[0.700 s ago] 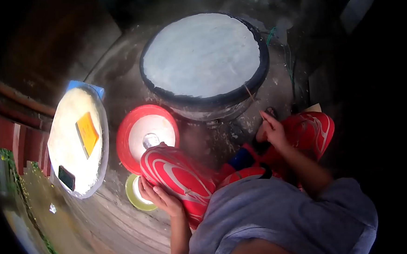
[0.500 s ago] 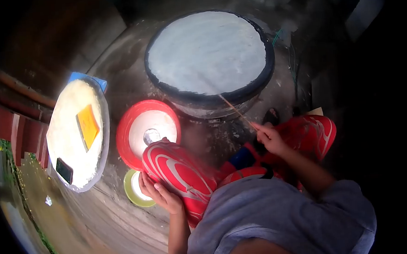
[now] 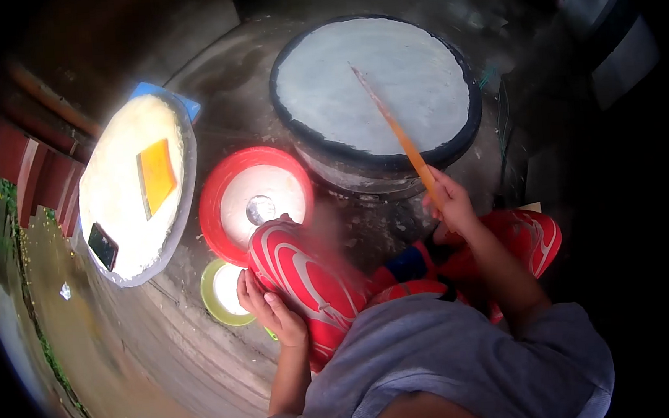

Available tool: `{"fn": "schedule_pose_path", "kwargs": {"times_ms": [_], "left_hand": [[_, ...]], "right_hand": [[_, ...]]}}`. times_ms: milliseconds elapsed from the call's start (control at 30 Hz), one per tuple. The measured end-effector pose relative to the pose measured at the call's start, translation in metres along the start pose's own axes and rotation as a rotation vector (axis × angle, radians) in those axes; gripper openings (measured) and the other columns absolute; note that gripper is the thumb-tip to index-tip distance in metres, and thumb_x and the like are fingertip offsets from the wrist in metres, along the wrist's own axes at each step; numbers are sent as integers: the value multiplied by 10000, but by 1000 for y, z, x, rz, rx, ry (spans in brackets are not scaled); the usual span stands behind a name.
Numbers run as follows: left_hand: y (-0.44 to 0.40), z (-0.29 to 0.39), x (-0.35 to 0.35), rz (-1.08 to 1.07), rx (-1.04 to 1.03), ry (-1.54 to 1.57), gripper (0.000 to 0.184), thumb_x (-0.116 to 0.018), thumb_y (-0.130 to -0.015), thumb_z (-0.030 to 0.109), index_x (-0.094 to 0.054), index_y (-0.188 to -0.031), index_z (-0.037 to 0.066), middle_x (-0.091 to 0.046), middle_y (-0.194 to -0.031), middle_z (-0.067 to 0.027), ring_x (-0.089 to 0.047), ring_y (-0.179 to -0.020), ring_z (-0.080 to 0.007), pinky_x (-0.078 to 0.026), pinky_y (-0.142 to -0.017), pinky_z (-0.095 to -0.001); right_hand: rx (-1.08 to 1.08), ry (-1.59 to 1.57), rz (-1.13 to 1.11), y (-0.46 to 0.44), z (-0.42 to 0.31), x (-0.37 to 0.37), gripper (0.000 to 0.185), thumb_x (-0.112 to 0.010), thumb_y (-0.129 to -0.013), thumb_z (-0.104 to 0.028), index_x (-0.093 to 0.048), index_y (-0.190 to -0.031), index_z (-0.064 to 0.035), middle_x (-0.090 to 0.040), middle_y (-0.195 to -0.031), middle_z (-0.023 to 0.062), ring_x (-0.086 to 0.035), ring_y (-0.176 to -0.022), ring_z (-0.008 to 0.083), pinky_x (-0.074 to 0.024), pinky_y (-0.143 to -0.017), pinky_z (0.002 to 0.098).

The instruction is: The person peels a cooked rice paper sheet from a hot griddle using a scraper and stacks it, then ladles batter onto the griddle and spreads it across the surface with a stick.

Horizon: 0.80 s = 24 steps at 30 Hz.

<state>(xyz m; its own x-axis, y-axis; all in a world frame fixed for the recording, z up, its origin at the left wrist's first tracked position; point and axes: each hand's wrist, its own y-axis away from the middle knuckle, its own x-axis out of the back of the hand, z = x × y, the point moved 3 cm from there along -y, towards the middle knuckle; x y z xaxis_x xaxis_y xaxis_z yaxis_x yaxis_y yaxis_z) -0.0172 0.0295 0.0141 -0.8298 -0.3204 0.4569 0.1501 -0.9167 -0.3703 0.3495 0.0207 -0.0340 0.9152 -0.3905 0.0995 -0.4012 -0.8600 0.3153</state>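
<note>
Stick (image 3: 405, 140) in the right hand (image 3: 452, 204) — its fingers are closed narrowly round the near end, and the length slants forward over the griddle (image 3: 457, 150). The far tip is above the pale layer (image 3: 311, 80) that covers the griddle's top inside a dark rim; whether it touches the layer, I cannot tell.

The left hand (image 3: 274, 314) lies against the side of the left knee (image 3: 295, 261), fingers loosely extended and near each other, with nothing seen in their hold. Just beyond its fingertips is a green bowl (image 3: 209, 295) with something white in it. Next to that, nearer the griddle, stands a red basin (image 3: 211, 209) with white contents and a round, shiny thing (image 3: 261, 210) in it; the knee hides part of its edge.

Farther left is a bright round tray (image 3: 115, 195). A phone (image 3: 102, 246) lies near its edge, an orange piece (image 3: 158, 174) nearer the middle — and a blue thing (image 3: 182, 103) shows past its far end.
</note>
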Motion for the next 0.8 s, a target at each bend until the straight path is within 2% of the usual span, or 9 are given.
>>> {"fn": "schedule_pose_path", "kwargs": {"times_ms": [333, 400, 467, 500, 567, 600, 667, 733, 800], "left_hand": [[-2, -4, 0, -26, -6, -20, 478, -315, -927, 253, -375, -1291, -51, -335, -1303, -232, -323, -1206, -351, -221, -1021, -429], [-2, -5, -1, -10, -3, -17, 478, -317, -926, 251, -375, -1290, -53, -333, -1304, -232, -322, -1206, -353, -220, -1023, -431], [-2, -4, -1, 29, 10, -6, 491, -328, -938, 309, -411, -1269, -45, -364, -1298, -207, -335, -1225, -319, -213, -1039, -408], [-3, -4, -1, 34, 13, -7, 491, -328, -938, 309, -411, -1269, -45, -364, -1298, -207, -335, -1225, -319, -213, -1039, -408], [-2, -5, 2, 29, 12, -29, 475, -323, -940, 282, -402, -1273, -47, -363, -1303, -205, -333, -1227, -314, -230, -1034, -400], [-1, -7, 1, 29, 14, -30, 475, -323, -940, 282, -402, -1273, -47, -363, -1303, -205, -333, -1227, -314, -230, -1034, -400], [0, -13, 1, 93, 37, 102, 453, -309, -948, 257, -396, -1281, -37, -378, -1303, -188, -330, -1237, -285, -263, -1021, -390], [-1, -15, 4, 119, 93, 175, 445, -306, -950, 238, -387, -1281, -48, -359, -1313, -195, -329, -1233, -297, -251, -1024, -397], [-2, -21, 5, 153, 151, 258, 438, -302, -952, 219, -378, -1282, -59, -340, -1324, -203, -327, -1229, -310, -239, -1026, -404]], "right_hand": [[-162, 83, -146, -118, -34, -59, 428, -270, -970, -159, -276, -1396, -129, -593, -823, 102, -484, -529, 99, -416, -460, 232], [-134, 154, -172, -138, -34, -69, 458, -318, -958, -175, -248, -1408, -133, -593, -826, 125, -528, -571, 143, -448, -490, 274], [56, 688, -102, -152, -41, -80, 458, -372, -924, -163, -318, -1378, -131, -587, -851, 154, -593, -665, 227, -490, -561, 349], [58, 689, -106, -157, -45, -82, 458, -372, -924, -163, -318, -1378, -131, -587, -851, 154, -593, -665, 227, -490, -561, 349], [290, 1454, 110, -165, -57, -83, 431, -416, -880, -155, -413, -1311, -141, -582, -883, 167, -614, -768, 298, -504, -647, 403], [290, 1455, 107, -168, -63, -82, 431, -416, -880, -155, -413, -1311, -141, -582, -883, 167, -614, -768, 298, -504, -647, 403], [250, 1444, 282, -172, -78, -77, 382, -410, -870, -138, -472, -1247, -157, -582, -914, 154, -615, -808, 303, -504, -686, 404], [239, 1403, 238, -177, -59, -77, 396, -412, -877, -139, -461, -1268, -167, -595, -901, 132, -617, -793, 295, -502, -668, 400], [380, 1047, 49, -158, -31, -83, 425, -436, -886, -150, -428, -1311, -166, -606, -895, 125, -625, -763, 270, -494, -638, 389]]}}
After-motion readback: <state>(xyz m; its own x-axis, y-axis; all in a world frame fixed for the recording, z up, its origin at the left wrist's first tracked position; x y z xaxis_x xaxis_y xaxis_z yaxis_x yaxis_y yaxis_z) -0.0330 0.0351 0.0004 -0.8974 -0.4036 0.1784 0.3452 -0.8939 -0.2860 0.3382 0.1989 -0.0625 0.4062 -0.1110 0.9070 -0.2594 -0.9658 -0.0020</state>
